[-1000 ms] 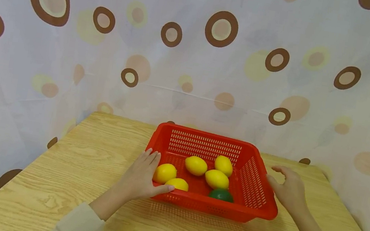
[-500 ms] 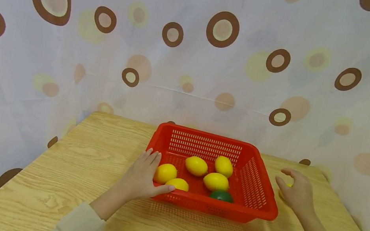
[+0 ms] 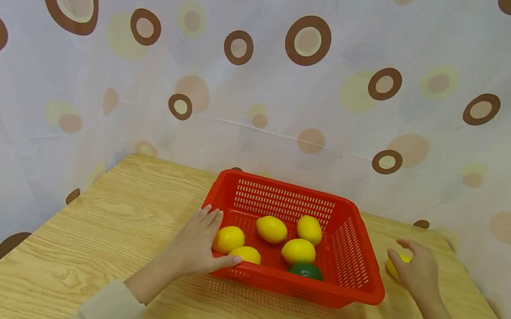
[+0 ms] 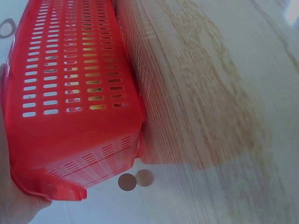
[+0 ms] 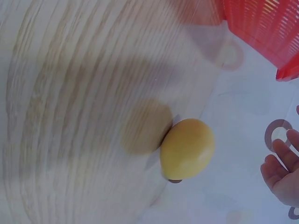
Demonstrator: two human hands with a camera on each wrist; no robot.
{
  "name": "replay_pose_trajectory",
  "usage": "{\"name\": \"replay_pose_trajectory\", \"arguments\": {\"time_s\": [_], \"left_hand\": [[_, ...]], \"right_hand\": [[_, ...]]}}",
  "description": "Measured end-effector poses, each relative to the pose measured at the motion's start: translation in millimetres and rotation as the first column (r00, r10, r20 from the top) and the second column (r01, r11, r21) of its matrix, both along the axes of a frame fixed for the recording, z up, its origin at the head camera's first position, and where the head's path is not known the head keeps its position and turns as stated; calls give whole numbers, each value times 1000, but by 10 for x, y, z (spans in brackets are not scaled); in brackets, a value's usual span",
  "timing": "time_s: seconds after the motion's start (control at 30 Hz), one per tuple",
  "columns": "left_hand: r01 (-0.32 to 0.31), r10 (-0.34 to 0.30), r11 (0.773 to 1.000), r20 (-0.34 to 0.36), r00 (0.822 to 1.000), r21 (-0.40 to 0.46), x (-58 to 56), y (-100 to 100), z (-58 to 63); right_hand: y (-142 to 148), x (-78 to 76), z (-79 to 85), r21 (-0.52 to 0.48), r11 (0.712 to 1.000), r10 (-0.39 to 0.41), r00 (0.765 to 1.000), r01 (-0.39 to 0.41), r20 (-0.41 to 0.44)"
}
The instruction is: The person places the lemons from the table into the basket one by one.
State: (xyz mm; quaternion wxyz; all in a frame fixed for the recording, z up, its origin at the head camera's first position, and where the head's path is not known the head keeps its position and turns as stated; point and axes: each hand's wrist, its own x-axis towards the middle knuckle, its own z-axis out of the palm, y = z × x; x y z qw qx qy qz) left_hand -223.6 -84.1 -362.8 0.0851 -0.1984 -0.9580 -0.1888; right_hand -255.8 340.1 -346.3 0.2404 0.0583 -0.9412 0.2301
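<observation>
My left hand (image 3: 193, 241) rests on the near left corner of a red plastic basket (image 3: 296, 285), its fingers straight over the left rim and thumb along the front rim. Several yellow lemons (image 3: 271, 229) and one dark green fruit (image 3: 307, 270) lie inside. Right of the basket, my right hand (image 3: 421, 272) hovers with loosely bent fingers beside another lemon (image 3: 391, 270), which it partly hides in the head view. In the right wrist view that lemon (image 5: 188, 148) sits on the table, with a gap between it and the fingers (image 5: 280, 151).
A light wood-grain table (image 3: 129, 207) carries the basket. Behind it and along both sides hangs a pale curtain (image 3: 256, 88) with brown and yellow circles. Slotted basket walls (image 4: 74, 60) show up close in the left wrist view.
My right hand has moved to the right, away from the basket's right rim, and the lemon beside it has come into view. The left hand and basket stay put.
</observation>
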Motion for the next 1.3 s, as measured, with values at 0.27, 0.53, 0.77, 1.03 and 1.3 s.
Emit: {"name": "replay_pose_trajectory", "arguments": {"time_s": [0.27, 0.53, 0.77, 1.03, 1.3], "left_hand": [[-4, 4, 1000, 1, 1000, -12, 8, -3, 10], [-2, 2, 1000, 12, 1000, -14, 22, 5, 14], [2, -2, 1000, 1, 1000, -13, 12, 4, 10], [0, 0, 1000, -8, 1000, -15, 6, 3, 9], [-2, 2, 1000, -6, 1000, -12, 6, 2, 3]], "right_hand": [[120, -13, -98, 15, 1000, -10, 999, 9, 42], [202, -29, -188, 37, 999, -18, 996, 15, 87], [254, -64, -233, 62, 998, -21, 995, 15, 96], [325, -106, -271, 91, 996, -29, 992, 18, 121], [393, -143, -298, 158, 988, -17, 994, 0, 106]]}}
